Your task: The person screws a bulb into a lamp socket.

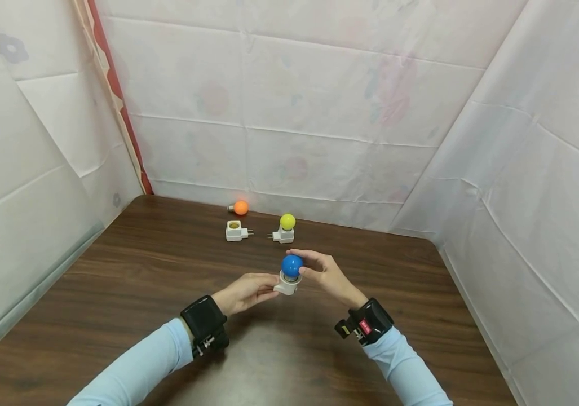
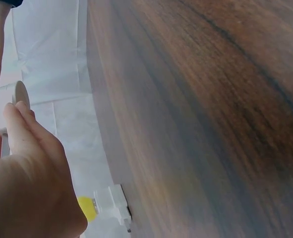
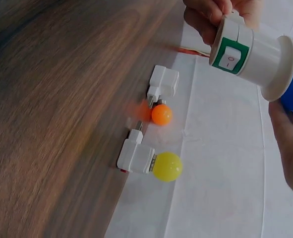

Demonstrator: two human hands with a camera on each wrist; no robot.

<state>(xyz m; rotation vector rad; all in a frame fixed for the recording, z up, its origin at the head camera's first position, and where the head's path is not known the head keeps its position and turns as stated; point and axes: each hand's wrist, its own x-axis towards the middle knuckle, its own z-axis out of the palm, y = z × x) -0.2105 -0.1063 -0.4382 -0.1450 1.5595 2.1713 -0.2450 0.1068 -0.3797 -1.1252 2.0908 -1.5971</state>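
My left hand point(image 1: 248, 291) grips a white bulb socket point(image 1: 286, 287) by its side, holding it above the table. A blue light bulb point(image 1: 292, 264) sits upright at the socket's mouth, with a strip of its metal base showing. The fingers and thumb of my right hand point(image 1: 331, 277) hold the blue bulb's globe from the right. In the right wrist view, a rocker switch point(image 3: 230, 58) in a green frame shows on the socket's side. The left wrist view shows the fingers of the left hand point(image 2: 34, 173) around the white socket point(image 2: 10, 99).
Further back on the brown table point(image 1: 132, 270) lies an orange bulb point(image 1: 241, 207) on its side. In front of it is a white plug-in socket point(image 1: 234, 231) without a bulb. A yellow bulb point(image 1: 287, 221) stands in another white plug-in socket point(image 1: 284, 235). White sheets point(image 1: 294, 113) hang around the table.
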